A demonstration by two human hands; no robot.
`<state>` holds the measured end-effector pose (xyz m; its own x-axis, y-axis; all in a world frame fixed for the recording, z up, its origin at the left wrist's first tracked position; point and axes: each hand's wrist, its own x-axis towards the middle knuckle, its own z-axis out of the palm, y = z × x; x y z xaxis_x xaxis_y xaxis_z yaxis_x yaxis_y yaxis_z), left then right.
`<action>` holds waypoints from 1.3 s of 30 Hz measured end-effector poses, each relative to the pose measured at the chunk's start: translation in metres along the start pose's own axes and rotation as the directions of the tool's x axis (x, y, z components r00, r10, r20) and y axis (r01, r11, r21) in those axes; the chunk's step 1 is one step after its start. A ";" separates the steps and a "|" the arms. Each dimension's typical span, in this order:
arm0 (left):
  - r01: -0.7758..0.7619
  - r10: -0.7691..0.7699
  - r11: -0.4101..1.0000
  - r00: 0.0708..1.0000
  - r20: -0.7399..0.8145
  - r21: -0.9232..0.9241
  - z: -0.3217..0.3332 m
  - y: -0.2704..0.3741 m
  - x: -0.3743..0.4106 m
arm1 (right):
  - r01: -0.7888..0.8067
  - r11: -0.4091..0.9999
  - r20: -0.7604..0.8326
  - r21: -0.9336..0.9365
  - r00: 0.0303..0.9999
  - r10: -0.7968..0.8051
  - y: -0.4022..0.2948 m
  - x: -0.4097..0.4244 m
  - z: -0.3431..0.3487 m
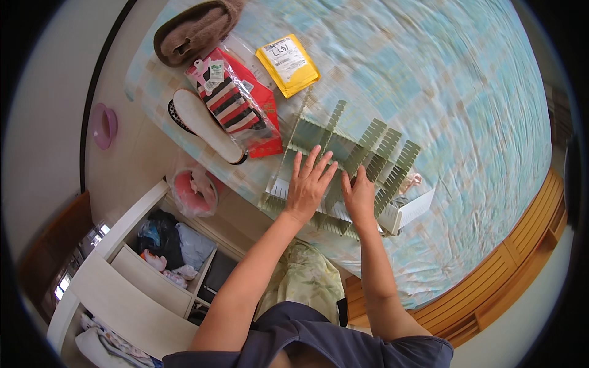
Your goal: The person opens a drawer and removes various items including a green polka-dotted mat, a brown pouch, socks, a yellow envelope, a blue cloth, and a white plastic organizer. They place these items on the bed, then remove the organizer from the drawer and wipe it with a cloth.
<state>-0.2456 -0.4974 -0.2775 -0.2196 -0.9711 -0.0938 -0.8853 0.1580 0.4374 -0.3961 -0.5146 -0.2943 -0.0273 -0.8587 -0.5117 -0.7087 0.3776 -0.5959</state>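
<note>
Slotted green plastic divider strips [363,142] cross one another in a loose grid on the bed, close to its near edge. My left hand [307,186] lies flat over the grid's left part, fingers spread, holding nothing. Near the grid's middle, my right hand [359,193] has thumb and forefinger on one of the green strips. White slotted strips [416,209] stand at the right end, and another white piece [279,188] shows left of my left hand. Small cloth items [409,183] lie partly hidden behind the right-hand strips.
Left on the bed [478,138] are striped textiles in clear wrap [234,108], a red packet [271,133], an insole [204,124], a brown furry item [195,32] and a yellow parcel [290,66]. A lined pink bin [195,191] and a cabinet with open compartments [152,276] stand beside the bed.
</note>
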 end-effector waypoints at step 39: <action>-0.242 0.095 0.889 0.928 0.361 0.388 0.030 -0.006 -0.005 | 0.014 0.999 0.014 0.033 1.000 -0.015 0.011 -0.029 0.030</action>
<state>-0.2519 -0.4885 -0.3067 -0.4358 -0.8212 -0.3684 -0.8932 0.4450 0.0646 -0.3824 -0.4745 -0.3046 -0.0071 -0.8595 -0.5112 -0.6851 0.3766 -0.6236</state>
